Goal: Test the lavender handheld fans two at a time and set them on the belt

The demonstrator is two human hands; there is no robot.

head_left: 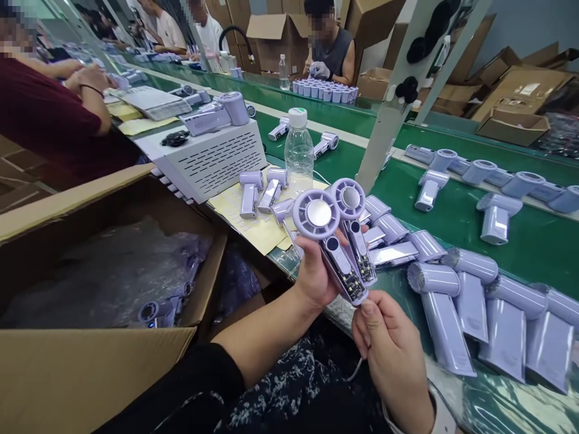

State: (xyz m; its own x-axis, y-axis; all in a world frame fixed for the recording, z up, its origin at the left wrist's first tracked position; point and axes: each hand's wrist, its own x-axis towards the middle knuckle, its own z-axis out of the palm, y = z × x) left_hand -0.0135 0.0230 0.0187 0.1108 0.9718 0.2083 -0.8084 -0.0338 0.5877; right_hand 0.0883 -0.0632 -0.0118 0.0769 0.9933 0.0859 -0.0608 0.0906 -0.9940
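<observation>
Two lilac handheld fans are held side by side in my left hand [312, 277], its fingers wrapped round their handles. The nearer fan [316, 214] has a silver disc in its round head and bare circuit parts on its handle. The second fan [348, 199] stands just behind, with similar parts showing. At the bottom end of the nearer handle, my right hand [391, 343] is closed in a pinch. A thin grey-white cable [355, 371] trails below those fingers; its plug end is hidden by them.
Lilac fans [470, 319] lie in a row at right, with more on the green conveyor [456, 235]. A clear bottle [298, 147] stands behind my hands, beside a white vented box [217, 157]. An open carton [90, 374] is at left. Co-workers sit along the line.
</observation>
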